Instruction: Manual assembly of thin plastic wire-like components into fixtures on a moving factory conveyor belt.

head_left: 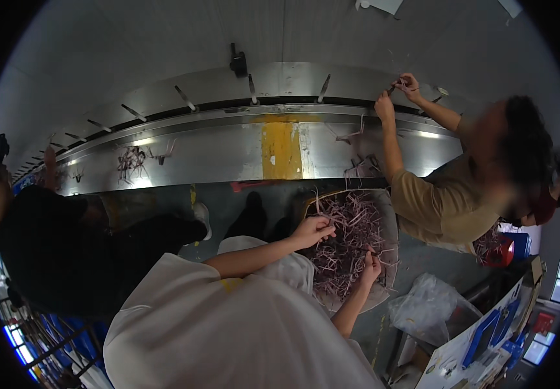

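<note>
A container (390, 223) with a pale rim, beside my legs, is heaped with tangled thin pinkish wires (348, 259). Over the heap's left edge is my left hand (313, 231), its fingertips pinched together around what looks like a strand of pinkish wire. My right hand (370, 267) is lower, over the right part of the heap. Its thumb and fingers are closed on a pinkish wire with a darker end. The wires' far ends blend into the pile, so I cannot tell how long each piece is.
Beyond the container runs a long metal bench (208, 155) with upright pegs (252, 89) and small wire bundles (131, 162). A co-worker (448, 201) at right handles something at the pegs; another person (53, 240) stands left. A clear plastic bag (429, 308) lies lower right.
</note>
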Available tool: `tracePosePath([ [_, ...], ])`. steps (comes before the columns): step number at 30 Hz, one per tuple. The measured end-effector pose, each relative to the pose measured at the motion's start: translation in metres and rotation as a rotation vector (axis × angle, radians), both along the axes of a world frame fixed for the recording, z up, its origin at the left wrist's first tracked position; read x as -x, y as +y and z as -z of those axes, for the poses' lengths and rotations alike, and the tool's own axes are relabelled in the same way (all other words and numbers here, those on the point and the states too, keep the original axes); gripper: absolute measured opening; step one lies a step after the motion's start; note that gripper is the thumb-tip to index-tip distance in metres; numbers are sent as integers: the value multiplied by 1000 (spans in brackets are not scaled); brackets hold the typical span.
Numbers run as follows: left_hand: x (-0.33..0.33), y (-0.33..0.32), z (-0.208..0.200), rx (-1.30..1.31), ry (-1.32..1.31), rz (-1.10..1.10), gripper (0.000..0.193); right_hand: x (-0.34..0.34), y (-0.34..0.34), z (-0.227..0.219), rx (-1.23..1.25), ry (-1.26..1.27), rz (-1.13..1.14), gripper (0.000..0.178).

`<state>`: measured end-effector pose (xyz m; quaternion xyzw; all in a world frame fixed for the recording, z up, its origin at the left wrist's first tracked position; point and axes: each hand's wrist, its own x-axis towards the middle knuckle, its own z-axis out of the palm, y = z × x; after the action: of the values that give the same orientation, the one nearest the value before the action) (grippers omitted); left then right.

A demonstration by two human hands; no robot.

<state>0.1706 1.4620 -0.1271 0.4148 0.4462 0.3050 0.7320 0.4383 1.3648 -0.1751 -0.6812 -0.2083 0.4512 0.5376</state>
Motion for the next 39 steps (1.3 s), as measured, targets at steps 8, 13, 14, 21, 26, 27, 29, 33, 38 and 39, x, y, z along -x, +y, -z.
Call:
tracePosePath([
  [8,-25,1,-8,82,50,77,26,49,10,-64,-155,-161,186,22],
  [13,-36,3,-25,253,-53,82,28,109,42,-118,-245,-764,-207,18],
  [14,-34,4,-25,252,-64,54,27,118,50,-122,-252,-807,-221,19],
  [21,-11,13,-47,1,-247,-273,23,172,81,-133,-340,-442,89,20],
  [26,57,26,-98,-287,-8,-574,17,220,114,-131,-346,188,-186,17],
  [27,76,26,-104,-327,57,-624,19,231,122,-137,-339,297,-267,17],
  [29,107,24,-104,-323,256,-635,20,251,137,-137,-278,271,-452,19],
  [33,126,23,-107,-253,239,-777,18,271,156,-121,-98,452,-544,24],
  [38,121,17,-84,-256,244,-750,22,238,149,-118,-126,258,-568,22],
  [39,123,21,-77,-266,167,-790,23,221,141,-117,-125,119,-545,24],
])
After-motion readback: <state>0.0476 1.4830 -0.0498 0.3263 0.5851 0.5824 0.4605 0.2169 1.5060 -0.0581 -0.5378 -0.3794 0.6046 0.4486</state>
